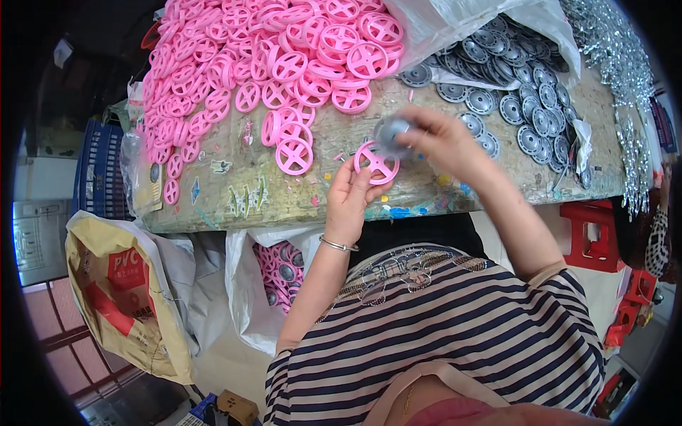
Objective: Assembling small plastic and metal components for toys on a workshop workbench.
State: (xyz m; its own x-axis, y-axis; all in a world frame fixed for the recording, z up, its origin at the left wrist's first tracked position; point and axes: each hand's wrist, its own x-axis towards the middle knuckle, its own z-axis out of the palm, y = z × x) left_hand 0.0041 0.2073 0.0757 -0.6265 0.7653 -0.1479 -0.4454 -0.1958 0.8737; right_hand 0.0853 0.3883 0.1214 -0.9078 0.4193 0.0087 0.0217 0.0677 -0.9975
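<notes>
My left hand (348, 195) grips a pink plastic spoked ring (376, 165), like a small toy wheel, just over the table's near edge. Right above it, my right hand (444, 138) pinches a grey round disc (392, 136), which is smeared by motion. The disc overlaps the upper rim of the ring from this view; whether they touch I cannot tell. A big heap of pink wheels (284, 66) spreads over the far left of the table. Grey discs (547, 121) lie at the far right, some spilling from a clear plastic bag (455, 25).
The worn wooden table (284, 195) carries paint spots and scraps. Below its edge, a white sack (245, 305) holds pink wheels with grey centres. An open tan sack (135, 298) stands to its left. Silver tinsel (625, 92) hangs at the right, above a red stool (591, 234).
</notes>
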